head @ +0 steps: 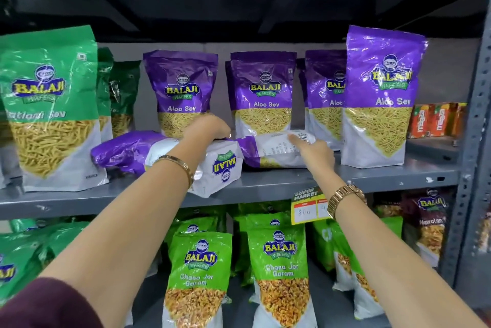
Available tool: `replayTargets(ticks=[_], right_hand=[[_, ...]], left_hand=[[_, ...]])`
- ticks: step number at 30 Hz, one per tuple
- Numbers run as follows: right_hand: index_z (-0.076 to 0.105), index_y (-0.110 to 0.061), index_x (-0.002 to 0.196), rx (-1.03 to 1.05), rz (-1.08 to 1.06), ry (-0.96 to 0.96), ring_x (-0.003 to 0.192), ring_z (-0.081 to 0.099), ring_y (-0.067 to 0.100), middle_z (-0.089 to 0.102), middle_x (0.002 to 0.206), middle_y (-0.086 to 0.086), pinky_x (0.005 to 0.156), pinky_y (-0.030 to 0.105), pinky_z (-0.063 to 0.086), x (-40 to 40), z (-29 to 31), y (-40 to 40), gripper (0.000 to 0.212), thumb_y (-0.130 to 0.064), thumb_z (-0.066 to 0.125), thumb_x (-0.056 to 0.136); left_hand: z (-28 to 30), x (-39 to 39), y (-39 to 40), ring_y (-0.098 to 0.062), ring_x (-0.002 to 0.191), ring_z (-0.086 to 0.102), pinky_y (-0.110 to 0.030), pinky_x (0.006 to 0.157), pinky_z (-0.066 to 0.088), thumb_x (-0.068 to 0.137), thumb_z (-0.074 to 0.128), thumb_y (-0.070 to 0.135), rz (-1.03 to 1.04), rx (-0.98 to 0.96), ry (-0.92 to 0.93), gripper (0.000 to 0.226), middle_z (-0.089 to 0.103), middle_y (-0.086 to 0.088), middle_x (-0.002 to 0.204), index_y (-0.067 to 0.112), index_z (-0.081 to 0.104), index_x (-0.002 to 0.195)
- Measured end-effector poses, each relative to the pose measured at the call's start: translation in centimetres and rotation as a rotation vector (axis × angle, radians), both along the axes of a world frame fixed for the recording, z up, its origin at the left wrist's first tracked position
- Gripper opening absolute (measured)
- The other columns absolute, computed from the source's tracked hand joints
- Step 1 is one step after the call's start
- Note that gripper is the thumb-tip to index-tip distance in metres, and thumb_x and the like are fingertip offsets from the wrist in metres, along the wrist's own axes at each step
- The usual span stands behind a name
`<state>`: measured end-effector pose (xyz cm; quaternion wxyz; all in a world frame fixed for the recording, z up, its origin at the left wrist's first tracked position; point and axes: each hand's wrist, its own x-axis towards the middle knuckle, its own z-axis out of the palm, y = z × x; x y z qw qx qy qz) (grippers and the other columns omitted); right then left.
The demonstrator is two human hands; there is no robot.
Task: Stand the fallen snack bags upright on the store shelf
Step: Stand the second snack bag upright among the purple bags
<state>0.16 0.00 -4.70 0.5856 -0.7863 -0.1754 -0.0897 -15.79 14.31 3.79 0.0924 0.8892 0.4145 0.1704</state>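
Note:
Two purple Aloo Sev bags lie flat on the grey middle shelf (265,186). The left fallen bag (127,151) has its white bottom turned toward me and juts over the shelf's front edge. My left hand (208,127) rests on top of it, fingers curled over its far side. Behind and to the right lies the second fallen bag (271,148), back label up. My right hand (314,151) touches its near right end, fingers on the label. Several purple Aloo Sev bags (263,93) stand upright behind.
A tall green Ratlami Sev bag (50,107) stands at the left, a big purple bag (380,96) at the right. A yellow price tag (309,208) hangs from the shelf edge. Green Chana Jor Garam bags (279,274) fill the shelf below. A steel upright (475,141) bounds the right.

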Motion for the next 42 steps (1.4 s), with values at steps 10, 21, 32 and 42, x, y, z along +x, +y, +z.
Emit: replayTargets(ticks=[10, 21, 32, 42], right_hand=[[0.045, -0.003, 0.129, 0.114, 0.062, 0.048, 0.120, 0.048, 0.033, 0.051, 0.135, 0.017, 0.094, 0.039, 0.039, 0.0, -0.2, -0.8, 0.080, -0.055, 0.062, 0.072], [0.052, -0.014, 0.094, 0.338, 0.217, 0.115, 0.083, 0.055, 0.023, 0.053, 0.084, 0.002, 0.075, 0.039, 0.052, 0.7, -0.3, -1.3, 0.057, -0.049, 0.076, 0.056], [0.031, -0.015, 0.134, -0.007, 0.219, -0.405, 0.123, 0.040, 0.028, 0.038, 0.135, 0.012, 0.100, 0.033, 0.036, -0.8, -0.6, 0.4, 0.099, -0.038, 0.084, 0.054], [0.021, -0.018, 0.136, -0.069, 0.178, -0.363, 0.122, 0.039, 0.033, 0.032, 0.137, 0.016, 0.096, 0.035, 0.037, 0.8, -0.4, 2.3, 0.096, -0.024, 0.081, 0.062]], left_hand=[[1.9, 1.7, 0.1, -0.019, 0.062, 0.050, -0.024, 0.047, 0.039, 0.085, 0.047, 0.005, -0.094, 0.135, -0.174, 0.035, 0.053, -0.021, 0.123, -0.008, 0.046, 0.118], [6.6, 5.2, -1.1, -0.041, 0.109, 0.055, -0.039, 0.081, 0.046, 0.084, 0.049, 0.002, -0.098, 0.250, -0.592, 0.030, 0.056, -0.028, 0.120, -0.008, 0.054, 0.112], [11.3, 8.7, -3.3, -0.034, 0.114, 0.050, -0.032, 0.094, 0.042, 0.085, 0.050, 0.007, -0.472, 0.348, -0.742, 0.030, 0.062, -0.020, 0.115, 0.013, 0.066, 0.109], [8.4, 10.5, 0.7, -0.032, 0.103, 0.061, -0.032, 0.083, 0.046, 0.082, 0.060, 0.007, -0.354, 0.198, -1.024, 0.029, 0.066, -0.019, 0.109, 0.007, 0.059, 0.111]])
